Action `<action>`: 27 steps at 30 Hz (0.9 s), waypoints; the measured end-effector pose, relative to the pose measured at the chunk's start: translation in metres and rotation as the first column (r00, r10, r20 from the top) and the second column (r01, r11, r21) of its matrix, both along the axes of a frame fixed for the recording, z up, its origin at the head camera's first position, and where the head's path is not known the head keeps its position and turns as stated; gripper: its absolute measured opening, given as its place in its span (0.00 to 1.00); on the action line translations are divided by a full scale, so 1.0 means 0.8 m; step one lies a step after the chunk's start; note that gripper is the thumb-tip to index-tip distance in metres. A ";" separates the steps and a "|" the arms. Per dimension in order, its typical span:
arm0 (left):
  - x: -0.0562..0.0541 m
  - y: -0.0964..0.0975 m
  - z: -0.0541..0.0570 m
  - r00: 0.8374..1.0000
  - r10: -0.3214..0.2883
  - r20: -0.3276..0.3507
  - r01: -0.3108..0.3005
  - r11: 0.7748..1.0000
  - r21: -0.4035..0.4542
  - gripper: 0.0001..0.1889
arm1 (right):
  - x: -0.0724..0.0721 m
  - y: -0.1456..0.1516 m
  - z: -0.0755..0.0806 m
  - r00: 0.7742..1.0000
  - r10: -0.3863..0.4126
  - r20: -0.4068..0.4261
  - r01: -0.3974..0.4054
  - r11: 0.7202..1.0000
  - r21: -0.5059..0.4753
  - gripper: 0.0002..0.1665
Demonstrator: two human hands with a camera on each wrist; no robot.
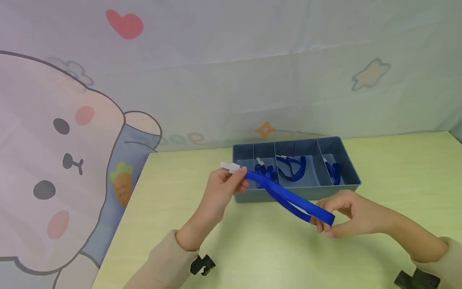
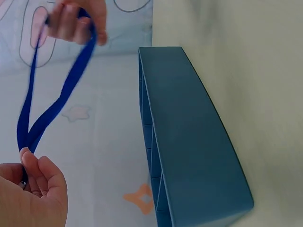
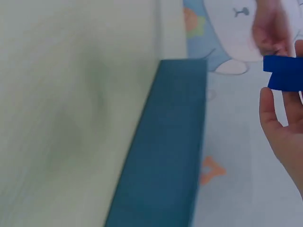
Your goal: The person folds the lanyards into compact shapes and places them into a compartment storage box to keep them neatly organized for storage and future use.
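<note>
A blue lanyard is stretched between both hands in front of the compartment tray, its strap doubled into a long loop. My left hand pinches the end with the white plastic clip between thumb and fingers. At the other end, my right hand holds the loop, its fingers bent inside the strap. The right wrist view shows the flat blue band lying across those fingers. In the left wrist view the two strands spread apart toward the right hand.
A blue-grey divided tray stands at the back of the pale yellow table. Blue lanyards lie in its left, middle and right compartments. Behind it hangs a printed cloth.
</note>
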State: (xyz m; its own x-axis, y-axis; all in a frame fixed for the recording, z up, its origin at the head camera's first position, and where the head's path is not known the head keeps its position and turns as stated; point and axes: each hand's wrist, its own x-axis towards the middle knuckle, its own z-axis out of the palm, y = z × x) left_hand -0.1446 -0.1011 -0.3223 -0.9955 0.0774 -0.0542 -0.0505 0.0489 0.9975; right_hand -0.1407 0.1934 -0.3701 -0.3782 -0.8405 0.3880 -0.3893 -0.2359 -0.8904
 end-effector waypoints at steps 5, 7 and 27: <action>-0.009 -0.001 -0.010 1.000 -0.011 0.025 0.011 1.000 0.020 0.10 | 0.005 -0.020 0.029 0.972 0.141 -0.188 -0.177 0.965 -0.192 0.07; -0.011 -0.003 -0.015 0.999 -0.024 0.041 0.023 1.000 0.011 0.10 | 0.005 -0.023 0.038 0.967 0.142 -0.212 -0.198 0.942 -0.272 0.09; -0.009 -0.003 -0.016 0.988 0.075 -0.132 -0.069 0.996 0.048 0.11 | -0.001 0.030 0.009 0.799 -0.396 0.453 0.514 0.840 -0.172 0.20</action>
